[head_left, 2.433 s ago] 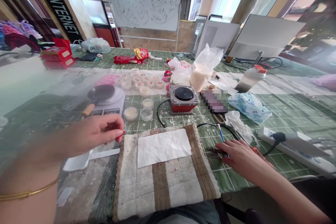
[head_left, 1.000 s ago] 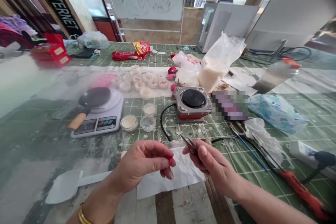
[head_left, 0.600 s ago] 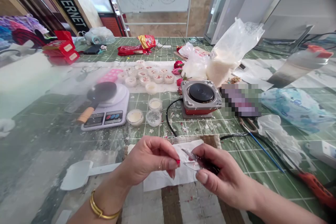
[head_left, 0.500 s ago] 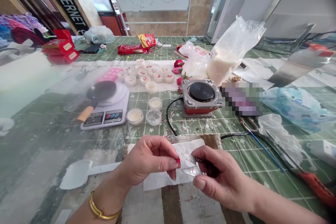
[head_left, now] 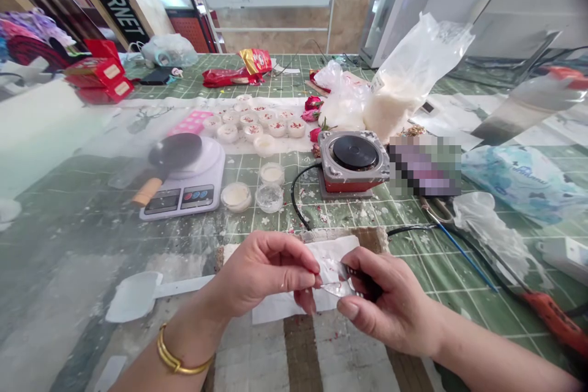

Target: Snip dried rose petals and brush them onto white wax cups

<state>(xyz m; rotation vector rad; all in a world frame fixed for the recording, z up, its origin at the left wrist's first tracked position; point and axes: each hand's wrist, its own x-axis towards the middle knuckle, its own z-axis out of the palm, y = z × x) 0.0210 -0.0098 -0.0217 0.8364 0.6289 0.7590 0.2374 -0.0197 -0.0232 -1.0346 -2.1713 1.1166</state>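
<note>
My left hand (head_left: 266, 272) is pinched shut on a small red piece, now almost hidden between thumb and finger. My right hand (head_left: 390, 306) grips small metal scissors (head_left: 342, 282), whose blades meet the left fingertips. Both hands hover over a white sheet of paper (head_left: 285, 303) lying on a brown-and-white striped mat (head_left: 303, 355) at the table's near edge.
A kitchen scale (head_left: 184, 187) with a dark wooden-handled tool stands at left, small filled cups (head_left: 236, 196) beside it. A red-based heater plate (head_left: 351, 159) sits centre, a white powder bag (head_left: 404, 92) behind. A white spatula (head_left: 138, 294) lies left; an orange-handled tool (head_left: 551, 318) and cables lie right.
My right hand picked the scissors up from the table and brought them to my left hand. The blades closed in on the red piece, which is now nearly covered.
</note>
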